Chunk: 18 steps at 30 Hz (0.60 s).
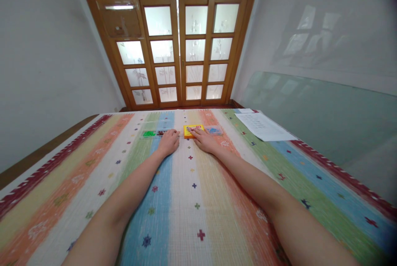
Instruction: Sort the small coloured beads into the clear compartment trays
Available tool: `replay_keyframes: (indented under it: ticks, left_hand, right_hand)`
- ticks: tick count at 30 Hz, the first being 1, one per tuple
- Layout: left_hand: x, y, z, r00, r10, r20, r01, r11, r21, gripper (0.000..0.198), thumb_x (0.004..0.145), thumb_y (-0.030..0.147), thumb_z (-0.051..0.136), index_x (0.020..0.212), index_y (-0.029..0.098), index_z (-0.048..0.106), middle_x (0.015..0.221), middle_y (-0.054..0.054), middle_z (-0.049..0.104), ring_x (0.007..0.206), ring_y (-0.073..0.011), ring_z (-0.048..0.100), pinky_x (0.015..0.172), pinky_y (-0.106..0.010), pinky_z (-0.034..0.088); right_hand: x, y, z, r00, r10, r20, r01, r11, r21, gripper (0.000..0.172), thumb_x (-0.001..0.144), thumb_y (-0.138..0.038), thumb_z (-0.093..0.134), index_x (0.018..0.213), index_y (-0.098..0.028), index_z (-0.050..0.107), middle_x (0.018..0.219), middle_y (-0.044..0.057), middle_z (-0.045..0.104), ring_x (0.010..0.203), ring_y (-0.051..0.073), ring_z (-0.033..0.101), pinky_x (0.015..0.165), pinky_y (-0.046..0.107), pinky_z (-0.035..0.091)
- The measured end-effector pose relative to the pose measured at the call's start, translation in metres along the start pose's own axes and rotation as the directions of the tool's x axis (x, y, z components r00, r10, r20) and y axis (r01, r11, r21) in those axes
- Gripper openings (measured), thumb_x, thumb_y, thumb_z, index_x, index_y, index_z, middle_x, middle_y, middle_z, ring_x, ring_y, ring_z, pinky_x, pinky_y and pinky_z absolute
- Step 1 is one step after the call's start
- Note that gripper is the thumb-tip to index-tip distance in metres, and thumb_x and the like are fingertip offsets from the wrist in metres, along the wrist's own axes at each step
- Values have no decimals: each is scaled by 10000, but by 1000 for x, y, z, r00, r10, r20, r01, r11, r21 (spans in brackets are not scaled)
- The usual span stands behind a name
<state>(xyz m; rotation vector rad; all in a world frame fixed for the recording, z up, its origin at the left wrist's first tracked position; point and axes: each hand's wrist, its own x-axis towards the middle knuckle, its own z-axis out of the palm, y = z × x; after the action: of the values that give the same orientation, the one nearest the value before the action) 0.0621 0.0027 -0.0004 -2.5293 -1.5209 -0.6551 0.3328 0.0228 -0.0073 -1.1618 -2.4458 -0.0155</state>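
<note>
Both my arms reach forward over the table. My left hand [169, 142] lies palm down with its fingers stretched forward, at a clear plastic container of dark brown-red pieces [160, 133], partly covering it. Left of that sits a clear container with bright green pieces [149, 134]. My right hand [204, 140] rests with extended fingers on the near right part of a small yellow box [188, 131] with dark print and a red mark. Just right of the box is a clear container holding light blue pieces [214, 130], its near edge close to my right hand.
A striped, patterned cloth [186, 200] covers the table. White printed sheets [263, 125] lie at the far right. Beyond the table stand wooden glass-paned doors [179, 67]. A pale glass panel [310, 109] leans along the right wall.
</note>
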Motion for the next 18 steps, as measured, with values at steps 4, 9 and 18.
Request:
replay_keyframes:
  ticks: [4, 9, 18]
  left_hand:
    - [-1, 1, -1, 1000, 4, 17, -4, 1000, -3, 471, 990, 270, 509, 1448, 193, 591, 1474, -147, 565, 1345, -306, 515, 1197, -467, 390]
    - [1, 4, -2, 998, -1, 56, -1, 1000, 22, 458, 974, 265, 525, 1421, 208, 609, 1463, -139, 586, 1327, -325, 517, 1179, -506, 376]
    - [10, 4, -13, 989, 87, 118, -98, 991, 91, 378, 975, 253, 495, 1295, 179, 679, 1291, -172, 649, 1293, -352, 512, 1155, -528, 371]
  right_hand:
    - [0, 0, 0, 1000, -3, -2, 3, 1000, 10, 595, 1054, -294, 467, 1646, -289, 406, 1652, 81, 460, 1548, 286, 382, 1282, 535, 283]
    - [1, 4, 4, 1000, 2, 0, -2, 1000, -6, 605, 1045, -287, 474, 1646, -295, 405, 1662, 77, 445, 1556, 291, 369, 1290, 552, 258]
    - [1, 3, 6, 1000, 13, -7, -13, 1000, 2, 585, 1057, -252, 449, 1637, -326, 420, 1664, 55, 446, 1544, 286, 393, 1281, 541, 269]
